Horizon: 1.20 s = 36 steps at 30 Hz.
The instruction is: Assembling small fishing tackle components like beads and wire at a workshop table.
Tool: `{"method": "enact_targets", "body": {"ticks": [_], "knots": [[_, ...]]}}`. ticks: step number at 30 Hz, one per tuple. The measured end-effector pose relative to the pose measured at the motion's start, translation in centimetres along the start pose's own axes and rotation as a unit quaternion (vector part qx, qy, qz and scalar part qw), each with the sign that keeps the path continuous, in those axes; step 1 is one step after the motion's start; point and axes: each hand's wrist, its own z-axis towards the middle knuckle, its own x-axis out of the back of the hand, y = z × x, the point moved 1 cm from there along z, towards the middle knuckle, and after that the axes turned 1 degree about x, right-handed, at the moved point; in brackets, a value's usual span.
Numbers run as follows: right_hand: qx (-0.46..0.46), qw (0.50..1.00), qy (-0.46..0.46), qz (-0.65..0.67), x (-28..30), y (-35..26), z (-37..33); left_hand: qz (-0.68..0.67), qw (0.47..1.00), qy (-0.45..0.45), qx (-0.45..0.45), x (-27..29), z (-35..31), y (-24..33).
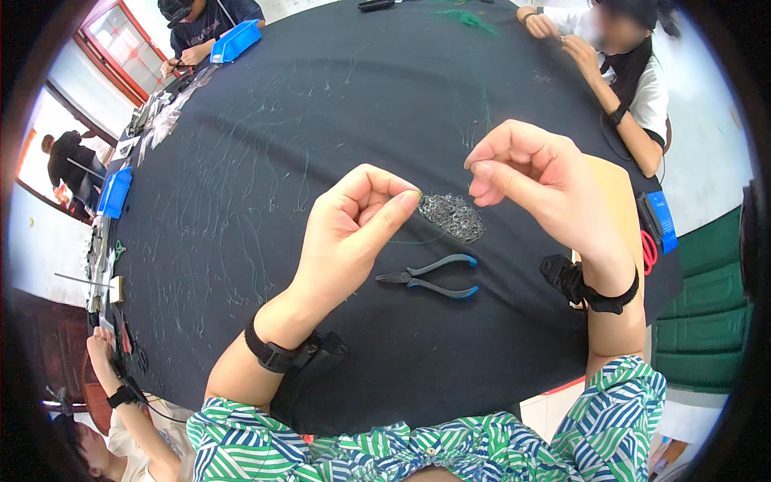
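Centrally, a pile of small metal hooks (451, 218) lies on the black cloth (474, 349): silvery-grey, curved, heaped and tangled, too fine to count singly. The pile serves as landmark below.

Left hand (349, 217): just left of the pile in view, tips of thumb and forefinger pressed together, the other fingers curled in. A tiny greenish speck shows at the pinch; too small to identify, so cannot tell what is gripped. A thin green line (419, 242) arcs below this hand, near the pile's lower left; whether it reaches the fingertips is unclear.

Right hand (534, 173): up and to the right of the pile, fingers curled, thumb close to the bent forefinger. Cannot tell whether the tips meet or hold anything.

Pliers (411, 278): below the pile, lying on the cloth, nose to the left, handles spread, dark with blue ends; apart from both hands.

Many green strands (223, 233) are strewn well left of the pile. A tan board (617, 197) and red-handled scissors (648, 252) lie to its right.
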Motion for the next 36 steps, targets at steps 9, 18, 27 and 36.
{"method": "enact_targets", "body": {"ticks": [9,18,27,36], "knots": [[0.045,0.988,0.001,-0.149,-1.2,-0.2,-0.4,0.056,0.997,-0.046,0.015,-0.1,-0.4,0.2],[0.189,0.951,-0.017,-0.244,-1.6,0.0,-0.2,0.127,0.989,-0.072,0.027,0.1,-0.6,0.7],[0.185,0.937,-0.048,-0.293,-1.5,-0.2,-0.4,0.120,0.989,-0.079,0.036,0.0,-0.5,0.6],[0.188,0.929,-0.062,-0.313,-1.4,-0.4,-0.3,0.153,0.983,-0.098,0.031,0.0,-0.4,0.6]]}}
